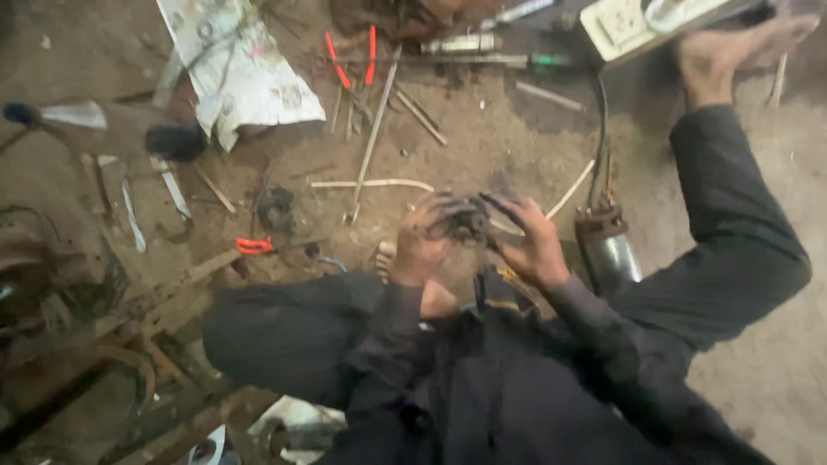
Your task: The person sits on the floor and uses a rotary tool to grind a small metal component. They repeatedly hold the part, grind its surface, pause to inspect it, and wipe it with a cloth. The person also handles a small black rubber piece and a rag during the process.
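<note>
Dirt floor (758, 379) all around, grey-brown and littered, and the person sits low on it in dark clothing, right leg (732, 232) bent up and out to the right of the fingers, bare foot (732, 52) planted far above them. Up and left of the fingers lies a crumpled sheet of pale printed paper (241, 77), white with dark markings, blurred beyond that. Left and below the fingers sits a heap of rusty brown scrap metal (77, 344). Just right of the right hand stands a shiny metal cylinder (607, 254) with a rust-coloured collar, a dark cable (599, 129) running up from it toward a flat cream box (633, 24) at the top edge. Above the fingers: a long thin rod (372, 138), red-handled pliers (351, 62), and loose sticks and rods. To the left of the fingers, a small orange-handled tool (254, 246) on the ground.

Now the hands, blackened with grime. The left hand (422, 245) is curled, fingertips closed on the left side of a small dark greasy part (468, 226). The right hand (534, 241) meets it from the right, thumb and lower fingers on the part, upper fingers splayed out straight. The part sits right between the two sets of fingertips, held up off the ground in front of the chest. Nothing stands between the fingers and the part; its shape is too blurred to tell.
</note>
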